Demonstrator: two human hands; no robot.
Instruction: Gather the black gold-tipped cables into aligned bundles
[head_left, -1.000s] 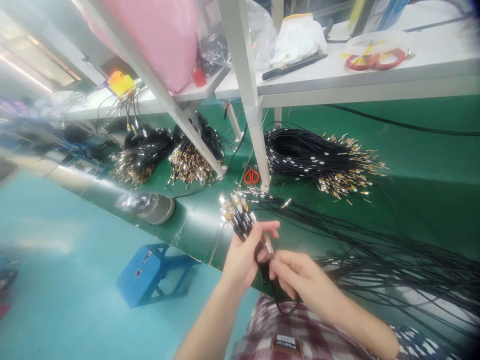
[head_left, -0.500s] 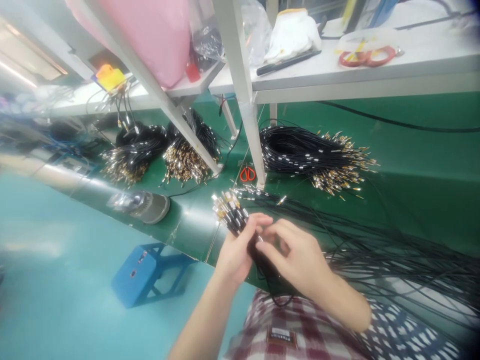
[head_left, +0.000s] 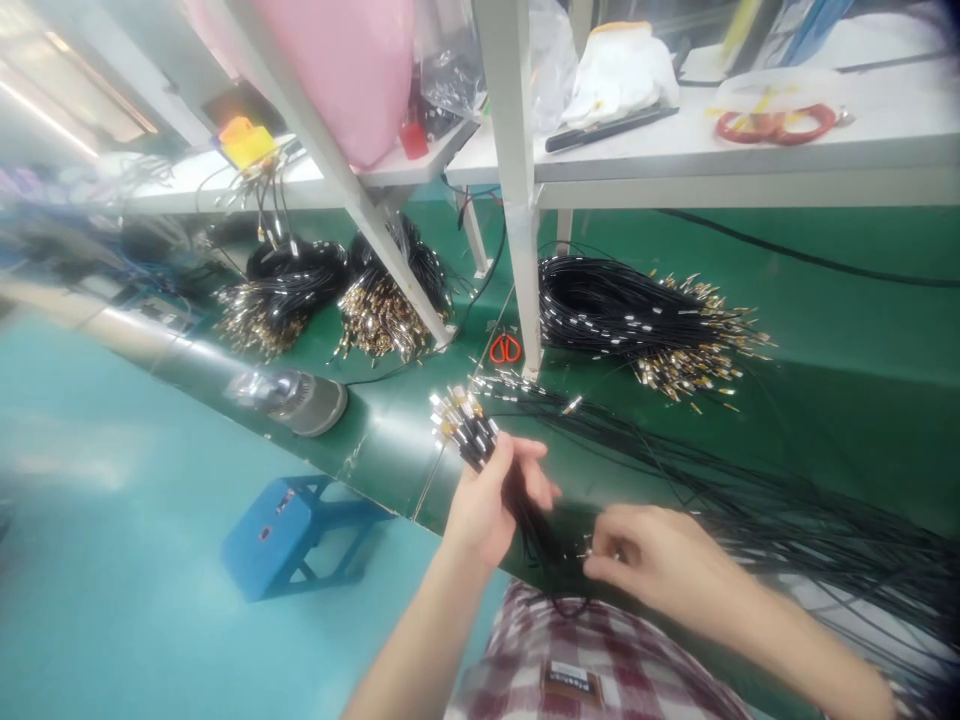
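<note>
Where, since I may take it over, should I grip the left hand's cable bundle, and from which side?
Probably on the cable bundle just below the left hand, coming from the right: there it runs gathered and uncovered, whereas shiny connectors fan out at the upper end.

A gap lay between left hand (head_left: pixel 487 505) and right hand (head_left: pixel 656 560), flanked on its left by the held bundle (head_left: pixel 471 440). Ahead of right hand, loose cables (head_left: pixel 840 525) sprawled toward the right edge of view, obstructing any low reach to the coil (head_left: pixel 600 310); passage was over them. The post (head_left: pixel 517 200) blocked sideways travel between coil and scissors (head_left: pixel 505 348). The bench (head_left: pixel 750 187) limited height above coil. Left of bundle, open green surface (head_left: pixel 397 425) ran to the grey device (head_left: pixel 322 405).
</note>
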